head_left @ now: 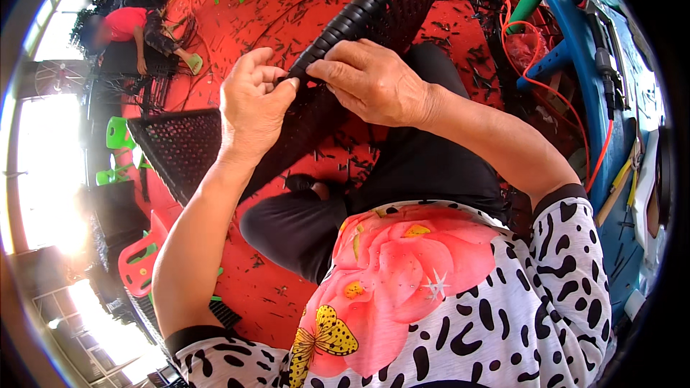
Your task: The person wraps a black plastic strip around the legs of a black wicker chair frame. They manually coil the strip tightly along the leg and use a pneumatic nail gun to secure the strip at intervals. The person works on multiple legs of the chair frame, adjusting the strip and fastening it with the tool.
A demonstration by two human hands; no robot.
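Seen from the head: a black woven wicker panel point(374, 11), slanting from upper right down toward lower left across the lap, its thick braided edge uppermost. Left hand point(251, 104) raised at that edge, thumb and fingers pressed together in a pinch on a black strand right at the rim. Right hand point(374, 82) laid over the same edge from the other side, fingers curled and clamped down on the weave, fingertips almost touching the left hand's. Panel therefore between the two hands, gripped at the rim, the rest of it running away above the right hand and below the left wrist. Underneath, black-trousered legs on a red floor mat point(287, 0) strewn with short black offcuts. Off to the right, a blue bench point(575, 50) with an orange cable point(535, 82) looped beside it. Far upper left, another person in a red shirt point(126, 23), seated and bent over.
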